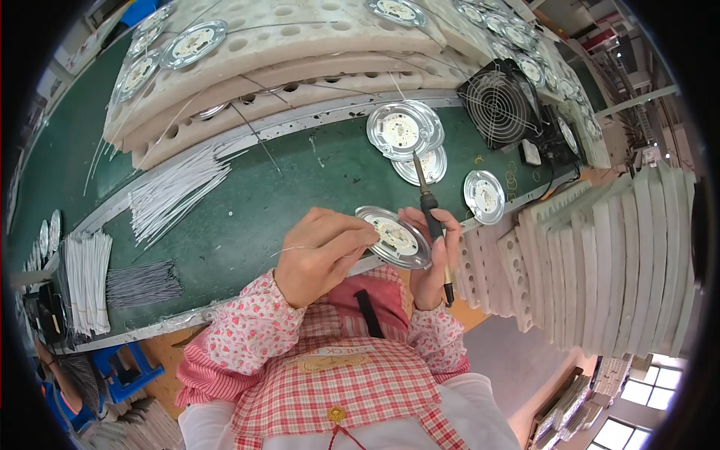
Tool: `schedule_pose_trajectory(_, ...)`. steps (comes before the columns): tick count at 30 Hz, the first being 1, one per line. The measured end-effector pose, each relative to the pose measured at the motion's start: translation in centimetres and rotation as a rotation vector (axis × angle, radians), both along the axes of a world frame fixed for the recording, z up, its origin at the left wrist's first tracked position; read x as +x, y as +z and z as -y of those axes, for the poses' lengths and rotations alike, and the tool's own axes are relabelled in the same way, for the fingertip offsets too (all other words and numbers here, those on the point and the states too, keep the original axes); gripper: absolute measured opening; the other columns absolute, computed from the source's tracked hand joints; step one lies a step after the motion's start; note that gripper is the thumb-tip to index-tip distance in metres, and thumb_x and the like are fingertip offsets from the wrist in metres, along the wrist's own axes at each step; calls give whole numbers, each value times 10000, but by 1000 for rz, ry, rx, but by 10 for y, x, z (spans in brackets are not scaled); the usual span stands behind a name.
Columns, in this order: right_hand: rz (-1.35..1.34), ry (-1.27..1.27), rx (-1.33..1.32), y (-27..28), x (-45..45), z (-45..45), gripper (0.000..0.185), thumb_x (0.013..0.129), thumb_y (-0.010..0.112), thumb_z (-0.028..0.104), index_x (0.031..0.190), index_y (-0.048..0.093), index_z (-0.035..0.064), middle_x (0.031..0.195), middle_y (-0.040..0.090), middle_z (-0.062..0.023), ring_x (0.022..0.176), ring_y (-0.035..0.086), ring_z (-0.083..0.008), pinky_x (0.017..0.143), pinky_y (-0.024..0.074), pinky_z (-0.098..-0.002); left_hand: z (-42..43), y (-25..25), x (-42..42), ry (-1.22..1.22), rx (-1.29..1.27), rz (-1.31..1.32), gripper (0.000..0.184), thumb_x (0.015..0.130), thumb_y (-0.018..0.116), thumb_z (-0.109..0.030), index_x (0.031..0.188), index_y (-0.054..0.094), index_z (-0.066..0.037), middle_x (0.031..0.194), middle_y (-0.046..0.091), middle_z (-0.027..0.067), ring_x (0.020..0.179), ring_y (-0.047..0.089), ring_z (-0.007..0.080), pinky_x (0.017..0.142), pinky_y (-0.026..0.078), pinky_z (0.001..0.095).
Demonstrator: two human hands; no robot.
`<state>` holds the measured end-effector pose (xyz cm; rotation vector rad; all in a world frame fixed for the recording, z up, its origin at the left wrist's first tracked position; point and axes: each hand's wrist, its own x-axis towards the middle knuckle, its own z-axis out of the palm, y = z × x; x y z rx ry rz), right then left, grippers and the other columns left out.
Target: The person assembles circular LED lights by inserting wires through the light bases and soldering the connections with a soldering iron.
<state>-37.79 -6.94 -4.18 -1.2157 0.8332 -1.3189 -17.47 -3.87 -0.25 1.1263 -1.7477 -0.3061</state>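
My left hand [319,251] is closed in a pinch at the left edge of a round silver LED light plate [397,238]; a thin white wire [296,248] trails from its fingers. My right hand [433,259] grips a soldering iron [429,202] with a dark handle, tip pointing up and away. The same hand is at the right rim of the plate, apparently supporting it; its fingers are partly hidden. Beyond the iron tip, several similar plates [405,130] lie overlapped on the green bench. Another plate [484,196] lies to the right.
Loose white wires [180,191], a white wire bundle [88,281] and grey wires [144,283] lie on the left bench. Perforated pale boards [285,64] are stacked at the back. A black fan [499,103] stands back right, above upright pale boards [615,255]. Another person's arm [64,379] shows lower left.
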Motion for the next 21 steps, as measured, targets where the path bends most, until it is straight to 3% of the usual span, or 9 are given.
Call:
schedule_pose_trajectory(7, -31, -32, 38, 0, -1, -4, 513, 1015, 495, 397, 1346, 380, 22, 1247, 593, -272, 1193, 604, -359, 1040, 475, -462, -1, -1, -2, 10, -6, 31, 290, 690, 771, 20, 956, 738, -91, 978, 730, 22, 820, 647, 216, 740, 501, 340)
schedule_pose_trajectory(10, -172, -112, -28, -7, -6, -3, 439, 1013, 547, 285, 1329, 404, 17, 1192, 632, -228, 1125, 635, -300, 1000, 495, -409, -2, -1, 1, 32, -53, 131, 286, 692, 751, 28, 951, 734, -93, 975, 727, 25, 812, 646, 214, 745, 502, 348)
schedule_pose_trajectory(13, -427, -169, -81, 4, -5, -12, 331, 945, 650, 72, 1240, 509, 20, 1121, 667, -150, 1004, 657, -226, 816, 521, -324, -13, -10, 25, 77, -90, 352, 310, 699, 727, 19, 987, 723, -97, 1013, 710, 35, 819, 635, 214, 765, 488, 361)
schedule_pose_trajectory(16, -723, -119, -468, 8, -13, -10, 251, 870, 696, -49, 1096, 604, 13, 1048, 669, -144, 902, 669, -262, 758, 517, -326, -29, -19, 49, 105, 45, 544, 353, 700, 726, -29, 1046, 706, -98, 1067, 667, 46, 880, 611, 224, 788, 450, 379)
schedule_pose_trajectory(18, -786, -10, -520, 14, -6, -14, 276, 795, 766, -11, 1046, 663, 36, 1003, 642, -125, 855, 635, -290, 710, 508, -358, -40, -8, 51, 122, 160, 629, 387, 696, 740, -78, 1080, 689, -93, 1089, 631, 51, 922, 588, 235, 794, 420, 388)
schedule_pose_trajectory(21, -927, 165, -631, 35, 15, -17, 406, 707, 812, 47, 1093, 700, 107, 964, 604, -77, 822, 602, -264, 659, 494, -371, -45, 2, 33, -4, 234, 638, 287, 687, 753, -146, 931, 616, -82, 982, 567, 73, 905, 553, 250, 759, 389, 395)
